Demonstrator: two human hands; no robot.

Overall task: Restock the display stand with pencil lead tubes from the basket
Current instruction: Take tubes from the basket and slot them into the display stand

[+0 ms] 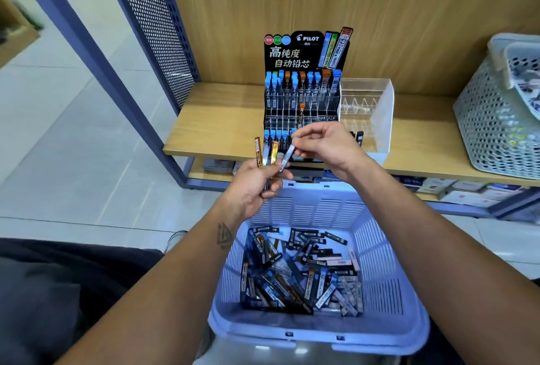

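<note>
**Sorting lead tubes above the basket**

From my head camera, I am holding both hands up between the blue basket point(318, 332) and the display stand point(302, 95). My left hand point(254, 186) is gripping a small fan of pencil lead tubes point(266, 154); my left fingers point(273, 186) are clamped around their lower ends, and their amber and pale tops are sticking up past my fingertips. My right hand point(327, 145) is reaching across from the right, and my right fingers point(304, 133) are pinching together on the upper end of a single pale tube point(286, 157), which is slanting down until its lower end is touching my left fingertips.

Just beyond my right fingers, the display stand is sitting on the wooden shelf point(219, 122), with its back row holding blue- and orange-capped tubes and one orange-capped tube standing alone in the middle row. A clear acrylic holder point(380, 113) is standing just to the right of it, and a pale green basket point(491, 119) is sitting farther right.

Below my fingers, the blue basket is holding a loose heap of tubes point(301, 274) across its floor.
</note>
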